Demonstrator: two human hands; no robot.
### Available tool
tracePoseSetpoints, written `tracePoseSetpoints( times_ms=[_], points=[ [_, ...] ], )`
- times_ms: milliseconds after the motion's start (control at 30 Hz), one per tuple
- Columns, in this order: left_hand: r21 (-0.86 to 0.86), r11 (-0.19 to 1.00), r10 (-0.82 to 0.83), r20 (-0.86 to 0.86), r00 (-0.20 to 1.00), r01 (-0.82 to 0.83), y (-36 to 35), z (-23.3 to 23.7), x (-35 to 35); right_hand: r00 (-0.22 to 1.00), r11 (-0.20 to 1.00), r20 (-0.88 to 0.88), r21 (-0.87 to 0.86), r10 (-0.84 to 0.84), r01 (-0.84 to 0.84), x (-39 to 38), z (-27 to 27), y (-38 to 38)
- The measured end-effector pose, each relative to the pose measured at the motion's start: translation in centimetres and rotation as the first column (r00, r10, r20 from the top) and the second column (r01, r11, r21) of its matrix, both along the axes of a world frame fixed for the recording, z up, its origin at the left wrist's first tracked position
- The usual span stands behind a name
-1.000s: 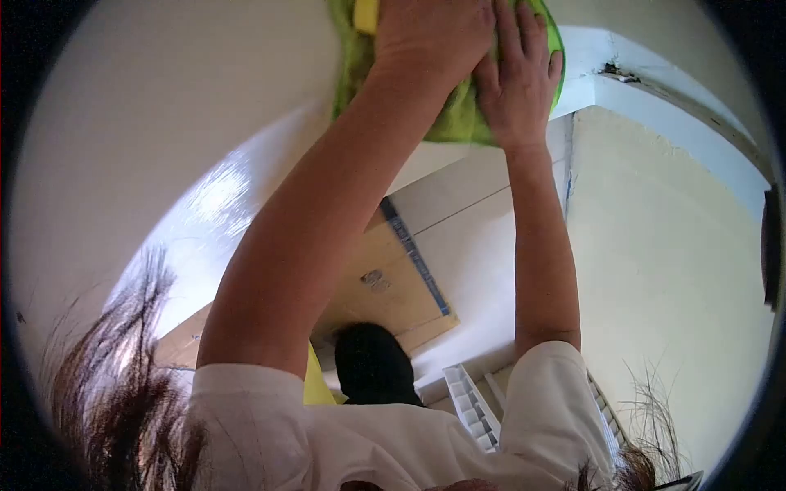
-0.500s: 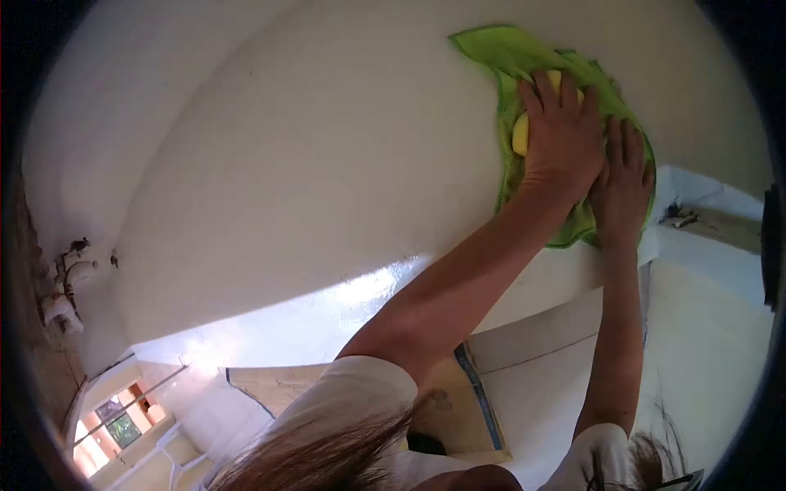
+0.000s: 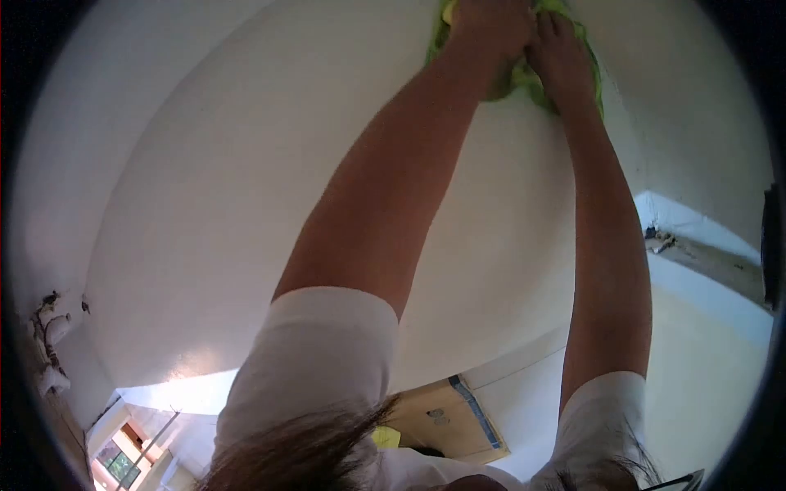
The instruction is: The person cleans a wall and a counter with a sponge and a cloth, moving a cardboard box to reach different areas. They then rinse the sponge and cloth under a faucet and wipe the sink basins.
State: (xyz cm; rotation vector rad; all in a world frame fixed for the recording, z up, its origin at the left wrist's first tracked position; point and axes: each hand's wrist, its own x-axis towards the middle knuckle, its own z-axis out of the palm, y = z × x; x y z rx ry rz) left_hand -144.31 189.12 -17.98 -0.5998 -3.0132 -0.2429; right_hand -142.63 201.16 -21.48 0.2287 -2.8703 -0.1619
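At the top of the view, a bright green cloth (image 3: 528,80) lies pressed against a large pale wall surface (image 3: 246,204). My left hand (image 3: 494,24) is over the cloth, holding a yellow sponge (image 3: 448,11) that shows only at the hand's left side; its fingertips are cut off by the frame's upper edge. Beside it, my right hand (image 3: 565,65) lies on the cloth with fingers stretched forward. Both arms reach far up, and the two hands are nearly touching.
A recessed ledge with debris (image 3: 663,240) is on the right. Broken, rough fittings (image 3: 51,335) stick out at the far left. Below are a brown board with a blue strip (image 3: 458,417), something yellow (image 3: 386,437) and a bright window opening (image 3: 119,458).
Both hands have slid the cloth and sponge upward and a little left across the surface. My arms are stretched further, and the view has shifted slightly.
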Motion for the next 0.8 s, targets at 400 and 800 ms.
tracePoseSetpoints(
  times_ms=[400, 800],
  points=[
    [0.028, 0.999, 0.043, -0.145, 0.989, -0.039, -1.7, -0.4, -11.2, 0.995, 0.972, 0.095, -0.231, -0.015, 0.037, -9.8, 2.6, -2.8],
    [0.218, 0.954, 0.251, -0.196, 0.948, -0.207, -0.3, -4.0, -13.1, 0.971, 0.971, -0.124, 0.145, 0.207, -0.188, -13.5, -0.9, 0.6]
  ],
)
